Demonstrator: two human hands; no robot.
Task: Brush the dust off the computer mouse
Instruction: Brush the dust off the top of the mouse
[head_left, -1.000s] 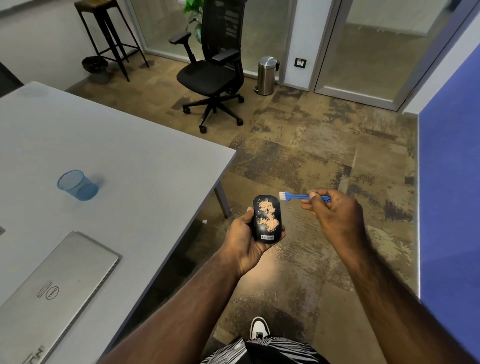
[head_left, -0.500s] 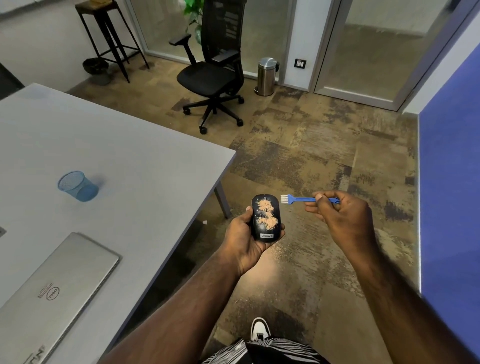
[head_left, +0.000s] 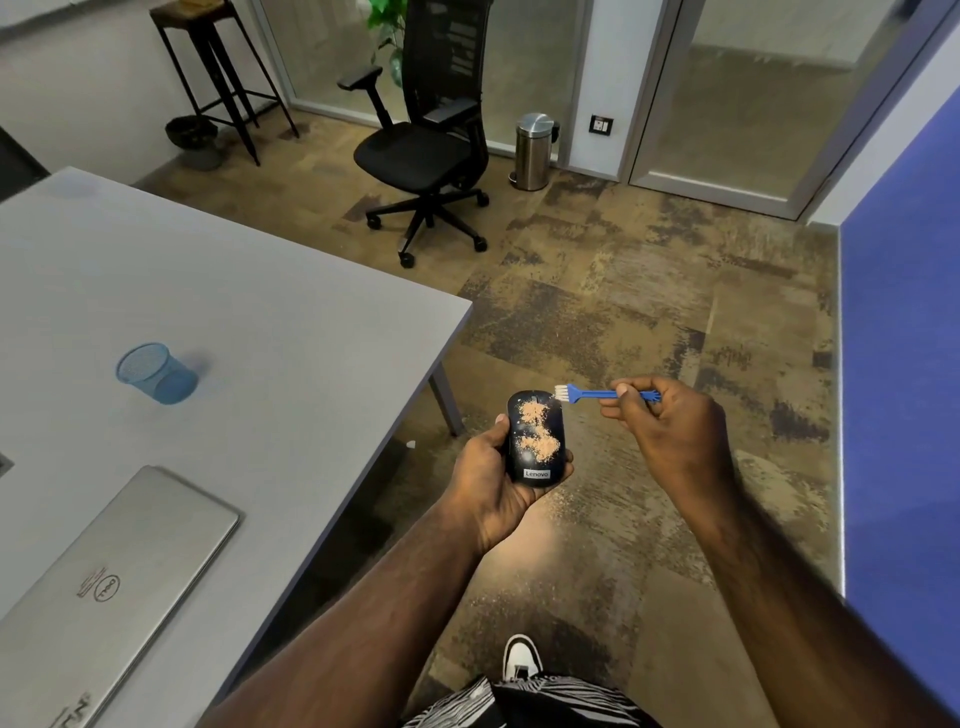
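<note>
A black computer mouse (head_left: 535, 441) lies in the palm of my left hand (head_left: 488, 473), which grips it by its sides above the floor. Tan dust sits in patches on the mouse's top. My right hand (head_left: 670, 431) pinches the handle of a small blue brush (head_left: 597, 393). The brush's white bristles are at the mouse's upper right corner, close to or just touching it.
A grey table (head_left: 260, 322) stands to the left, bearing a closed silver laptop (head_left: 104, 587) and a blue mesh cup (head_left: 156, 374). A black office chair (head_left: 431, 140), a steel bin (head_left: 535, 150) and a dark stool (head_left: 218, 67) stand farther back. A blue wall (head_left: 904, 364) runs along the right.
My right hand drew the brush a little to the right, away from the mouse, then brought the bristles back to the mouse's upper right corner. My left hand keeps its grip on the mouse.
</note>
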